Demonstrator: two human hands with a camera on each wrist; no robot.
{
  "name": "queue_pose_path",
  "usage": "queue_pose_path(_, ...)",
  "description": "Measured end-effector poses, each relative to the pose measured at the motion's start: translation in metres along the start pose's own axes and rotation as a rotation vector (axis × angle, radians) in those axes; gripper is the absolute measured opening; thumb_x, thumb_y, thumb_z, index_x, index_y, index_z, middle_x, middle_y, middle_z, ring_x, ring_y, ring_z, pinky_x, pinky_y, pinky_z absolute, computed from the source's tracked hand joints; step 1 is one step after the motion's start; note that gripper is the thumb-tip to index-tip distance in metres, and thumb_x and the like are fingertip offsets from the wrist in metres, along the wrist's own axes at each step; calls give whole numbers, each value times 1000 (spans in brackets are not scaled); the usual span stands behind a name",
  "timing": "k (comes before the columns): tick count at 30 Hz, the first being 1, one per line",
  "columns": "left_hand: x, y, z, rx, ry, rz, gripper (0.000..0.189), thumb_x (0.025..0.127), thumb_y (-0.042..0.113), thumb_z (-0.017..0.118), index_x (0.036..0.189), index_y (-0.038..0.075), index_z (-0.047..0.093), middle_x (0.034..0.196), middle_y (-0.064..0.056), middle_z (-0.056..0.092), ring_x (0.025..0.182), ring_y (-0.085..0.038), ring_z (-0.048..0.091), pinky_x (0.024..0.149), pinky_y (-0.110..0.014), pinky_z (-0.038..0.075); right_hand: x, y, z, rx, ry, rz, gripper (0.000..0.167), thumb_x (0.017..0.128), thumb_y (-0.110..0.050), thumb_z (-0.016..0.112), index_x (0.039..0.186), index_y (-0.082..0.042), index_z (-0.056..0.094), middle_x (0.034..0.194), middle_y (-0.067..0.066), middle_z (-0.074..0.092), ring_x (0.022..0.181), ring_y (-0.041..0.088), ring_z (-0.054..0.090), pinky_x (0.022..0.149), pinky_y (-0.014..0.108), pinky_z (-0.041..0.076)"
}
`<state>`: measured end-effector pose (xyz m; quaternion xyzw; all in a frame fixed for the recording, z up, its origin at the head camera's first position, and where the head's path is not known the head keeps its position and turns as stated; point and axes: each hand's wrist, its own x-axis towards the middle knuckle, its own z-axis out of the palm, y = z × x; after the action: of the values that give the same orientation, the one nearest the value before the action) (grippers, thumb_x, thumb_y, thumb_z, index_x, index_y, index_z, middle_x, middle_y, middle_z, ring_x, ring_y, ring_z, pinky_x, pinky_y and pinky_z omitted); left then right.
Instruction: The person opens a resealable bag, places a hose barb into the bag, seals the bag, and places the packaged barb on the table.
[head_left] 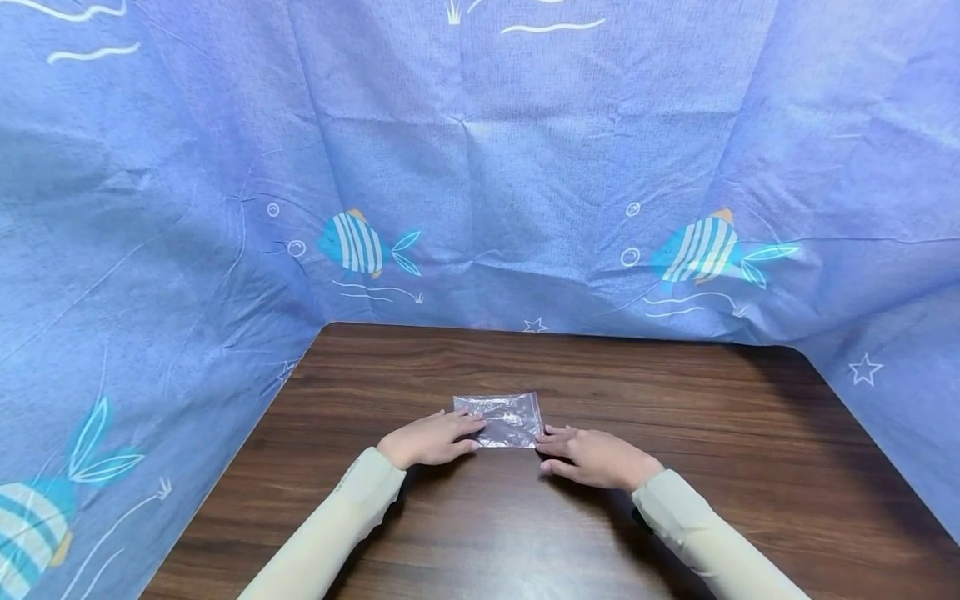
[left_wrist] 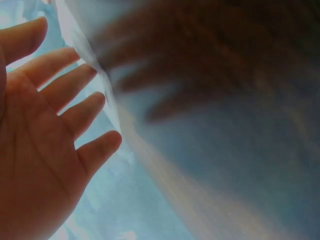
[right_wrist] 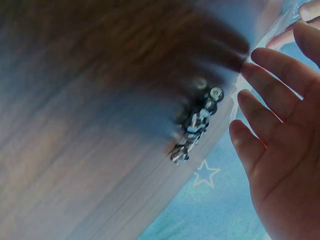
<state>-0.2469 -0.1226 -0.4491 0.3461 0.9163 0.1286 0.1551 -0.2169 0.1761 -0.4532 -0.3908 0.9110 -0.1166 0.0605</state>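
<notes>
A clear plastic zip bag [head_left: 510, 421] lies flat on the brown wooden table. My left hand [head_left: 431, 437] rests on its left side with fingers fairly straight. At the bag's right edge, the fingertips of my right hand [head_left: 596, 457] touch it, also with straight fingers. Both palms face down, and neither hand grips anything. In the right wrist view, a small heap of shiny black and silver pieces [right_wrist: 195, 125], some ring-shaped, lies on the table beyond the fingers. Their exact kind is too blurred to tell. My right arm mostly hides that heap in the head view.
The wooden table [head_left: 390, 358] has rounded far corners. A blue cloth [head_left: 540, 192] printed with striped fish and stars hangs behind it and along both sides. Dark hand shadows fall across the tabletop.
</notes>
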Motion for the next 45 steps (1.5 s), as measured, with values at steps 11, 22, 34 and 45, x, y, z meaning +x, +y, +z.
queue_pose_path(11, 6, -2, -2, -23, 21, -4, 45, 100, 29, 50, 142, 11, 49, 150, -8, 41, 142, -30, 32, 113, -52, 26, 1, -5, 3, 14, 25, -15, 45, 100, -41, 47, 131, -10, 60, 136, 8, 58, 131, 29, 49, 104, 45, 41)
queue_pose_path(22, 21, 7, -9, -26, 203, 6, 26, 98, 26, 54, 111, 9, 69, 115, -8, 61, 104, -22, 61, 91, -40, 48, 11, 8, -5, 110, 130, -49, 31, 98, -21, 55, 120, -1, 65, 118, 12, 67, 113, 27, 61, 97, 42, 47)
queue_pose_path(34, 51, 34, -8, -416, 379, -105, 22, 89, 24, 65, 97, 4, 60, 87, -4, 62, 79, -12, 55, 73, -25, 47, 30, 30, -7, 266, 261, 148, 20, 90, -10, 65, 104, 2, 71, 100, 14, 73, 94, 28, 69, 82, 40, 54)
queue_pose_path(45, 72, 43, 12, -647, 333, -172, 28, 85, 19, 68, 103, -1, 59, 86, -7, 62, 76, -12, 55, 68, -23, 45, 48, 40, -5, 387, 220, 369, 15, 85, -13, 70, 96, -5, 75, 90, 5, 74, 81, 15, 66, 75, 33, 52)
